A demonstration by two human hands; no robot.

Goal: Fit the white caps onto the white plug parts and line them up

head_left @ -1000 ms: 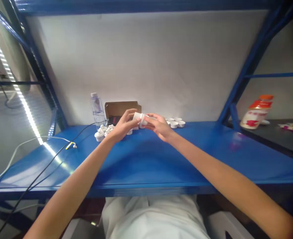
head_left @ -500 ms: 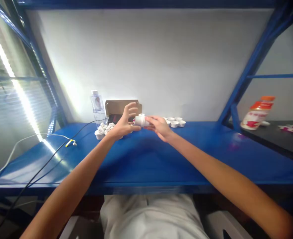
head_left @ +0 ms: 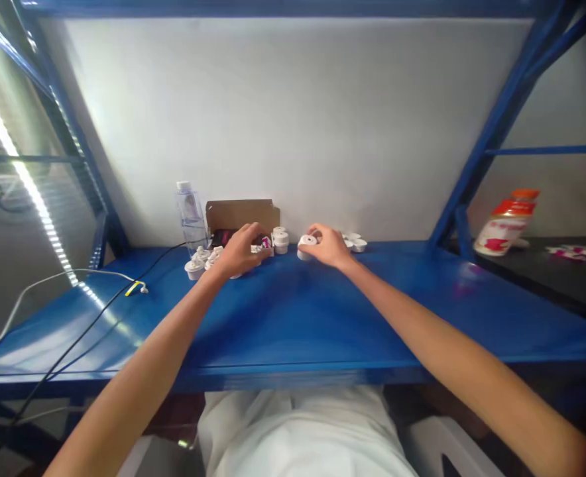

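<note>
Both arms reach forward over a blue worktop point(head_left: 293, 318) set inside a blue steel rack, white wall behind. Right hand point(head_left: 329, 245) rests palm-down at the far side of the worktop, fingers curled over a small white round cap point(head_left: 307, 244) that sits on the surface; thumb and forefinger touch its rim, so the grip is loose, grasping the cap from above. Left hand point(head_left: 239, 250) lies palm-down over a cluster of small white plug-like pieces point(head_left: 201, 260), fingers bent down into them; whether it has closed on one piece cannot be told, the fingertips being hidden. Between the two hands stands a short stack of white caps point(head_left: 280, 240), apart from the right hand's cap. Just beyond the right hand, a further group of white caps point(head_left: 355, 242) lies against the wall. Behind the left hand: an open brown cardboard box point(head_left: 240, 215) with something pink at its mouth, and beside it, to the left, a clear plastic water bottle point(head_left: 189, 215), upright. A black cable point(head_left: 99, 328) and a white cable point(head_left: 49, 283) run across the left part of the worktop. On a dark shelf far right, a white bottle with orange lid point(head_left: 504, 222), tilted.
</note>
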